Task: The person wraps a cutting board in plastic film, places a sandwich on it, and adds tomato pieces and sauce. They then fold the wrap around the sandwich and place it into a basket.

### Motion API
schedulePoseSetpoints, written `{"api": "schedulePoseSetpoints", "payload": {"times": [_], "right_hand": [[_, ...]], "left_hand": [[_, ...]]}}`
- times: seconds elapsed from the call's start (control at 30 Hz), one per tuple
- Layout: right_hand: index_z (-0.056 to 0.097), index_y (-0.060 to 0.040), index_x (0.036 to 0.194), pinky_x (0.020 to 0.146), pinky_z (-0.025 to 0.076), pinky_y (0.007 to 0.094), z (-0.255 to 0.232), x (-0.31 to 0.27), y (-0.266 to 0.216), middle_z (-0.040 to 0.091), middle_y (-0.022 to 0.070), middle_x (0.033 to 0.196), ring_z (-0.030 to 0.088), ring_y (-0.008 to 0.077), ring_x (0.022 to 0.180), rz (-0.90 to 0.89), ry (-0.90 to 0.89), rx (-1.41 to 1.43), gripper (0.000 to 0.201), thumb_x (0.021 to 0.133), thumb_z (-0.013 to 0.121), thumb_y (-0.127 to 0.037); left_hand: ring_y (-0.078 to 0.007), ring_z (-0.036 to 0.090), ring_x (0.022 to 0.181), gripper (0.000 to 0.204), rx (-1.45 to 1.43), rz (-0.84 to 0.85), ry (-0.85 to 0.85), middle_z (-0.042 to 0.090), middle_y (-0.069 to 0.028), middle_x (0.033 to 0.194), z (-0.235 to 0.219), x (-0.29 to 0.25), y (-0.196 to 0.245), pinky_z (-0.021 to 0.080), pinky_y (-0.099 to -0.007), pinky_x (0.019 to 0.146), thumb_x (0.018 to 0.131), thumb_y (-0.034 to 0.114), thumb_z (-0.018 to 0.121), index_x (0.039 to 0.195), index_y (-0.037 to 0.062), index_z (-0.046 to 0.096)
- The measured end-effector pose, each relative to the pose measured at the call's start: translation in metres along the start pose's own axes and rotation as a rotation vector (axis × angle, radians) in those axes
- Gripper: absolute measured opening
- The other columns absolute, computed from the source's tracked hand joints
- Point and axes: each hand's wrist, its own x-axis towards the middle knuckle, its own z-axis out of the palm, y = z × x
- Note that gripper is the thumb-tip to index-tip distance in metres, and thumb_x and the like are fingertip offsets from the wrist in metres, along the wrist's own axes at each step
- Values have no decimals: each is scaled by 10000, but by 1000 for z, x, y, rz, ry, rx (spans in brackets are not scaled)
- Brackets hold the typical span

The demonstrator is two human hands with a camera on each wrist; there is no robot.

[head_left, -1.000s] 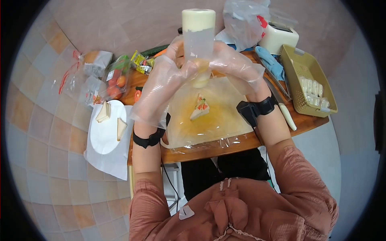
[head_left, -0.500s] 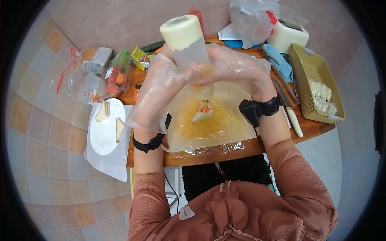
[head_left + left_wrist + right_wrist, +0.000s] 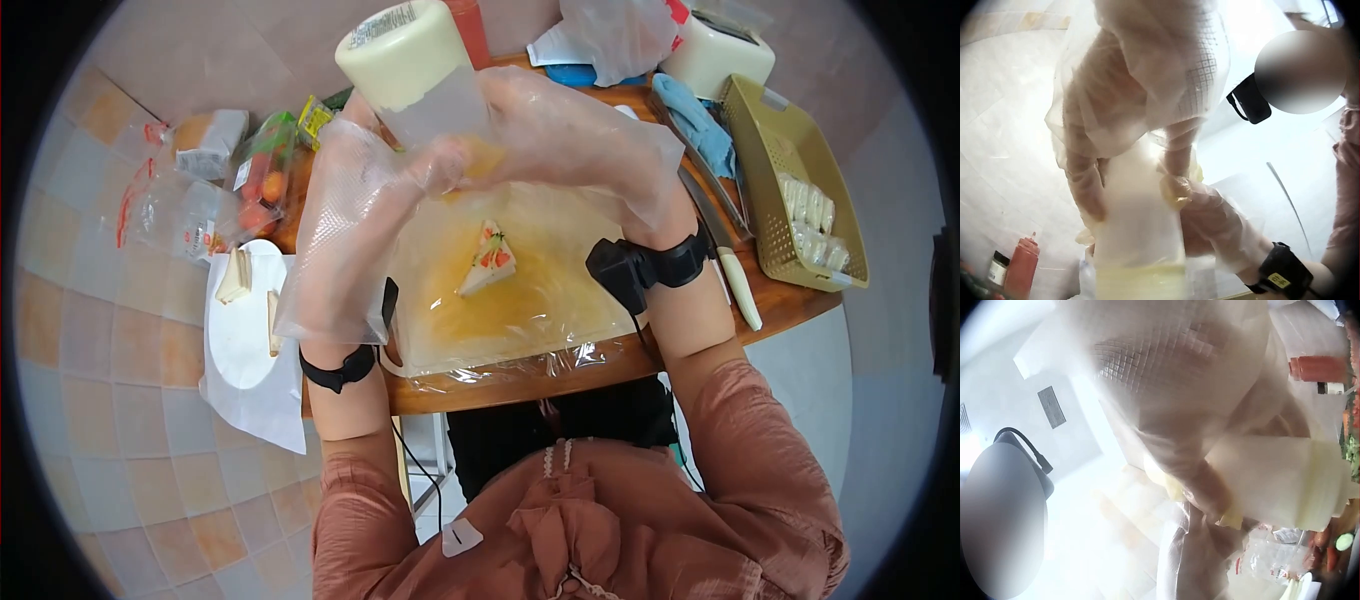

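Above the board, a squeeze bottle (image 3: 420, 85) with pale yellow contents is tilted, its base up and its narrow end down. My gloved left hand (image 3: 375, 180) grips its left side, and its fingers wrap the bottle (image 3: 1138, 247) in the left wrist view. My right hand (image 3: 570, 125), also in a loose clear glove, grips it from the right; the bottle (image 3: 1269, 478) lies between the fingers in the right wrist view. Below and nearer me, a sandwich wedge (image 3: 490, 262) with its red and green filling showing rests on the plastic-covered cutting board (image 3: 560, 310).
At left, a white oval plate (image 3: 245, 340) holds bread wedges; packaged tomatoes (image 3: 262, 190) stand behind. At right lie a knife (image 3: 738, 285), tongs (image 3: 700, 160) and a basket (image 3: 765, 225) with wrapped packets. A toaster (image 3: 715, 60) and red sauce bottle (image 3: 468, 30) are behind.
Both hands have carried the squeeze bottle leftward over the board, and its base now leans further to the left. The red sauce bottle has come into sight behind it.
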Motion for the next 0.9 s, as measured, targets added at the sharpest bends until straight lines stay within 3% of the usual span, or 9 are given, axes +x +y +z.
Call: {"api": "schedulePoseSetpoints", "payload": {"times": [0.13,0.2,0.27,0.33,0.4,0.77,0.9], "right_hand": [[680,0,1108,797,553,344,5,2,4,739,124,961,704,217,869,54,13,110,407,842,786,-289],[678,37,1158,885,539,355,4,4,4,743,155,1068,695,235,987,123,-5,125,517,763,878,-230],[678,33,1165,892,539,350,4,4,3,745,148,1080,693,223,991,128,-20,81,516,764,879,-221],[678,30,1173,898,538,346,6,5,5,746,140,1092,691,212,996,135,-34,38,516,765,879,-212],[699,-27,1132,798,552,335,13,6,12,748,105,979,688,193,859,32,16,121,422,784,847,-213],[711,-24,1117,786,548,342,15,4,13,746,113,950,687,204,841,70,21,84,381,809,814,-224],[721,-24,1086,779,550,356,12,4,12,745,134,941,694,233,830,33,-14,53,360,809,807,-236]], "left_hand": [[-173,653,982,556,72,-56,-10,659,-125,1144,-5,1,-3,537,-324,855,915,275,731,1294,-74,523],[-175,657,982,544,60,-37,-9,663,-127,1138,-6,0,-4,539,-324,855,923,271,724,1291,-75,523],[-177,660,982,532,51,-20,-7,667,-128,1132,-5,0,-6,541,-325,854,930,266,717,1288,-76,524],[-172,683,900,434,-6,12,80,728,-111,1030,-2,2,-10,546,-318,842,811,145,735,1179,-60,631],[-180,688,898,429,42,-26,71,730,-118,1023,-4,3,-6,547,-323,845,813,138,729,1177,-64,628],[-208,688,876,409,84,-9,3,728,-145,986,-12,7,-16,540,-336,853,813,120,719,1161,-72,622],[-168,657,868,423,96,-17,-28,706,-104,1006,-15,7,-18,523,-309,833,853,176,712,1193,-59,620]]}}
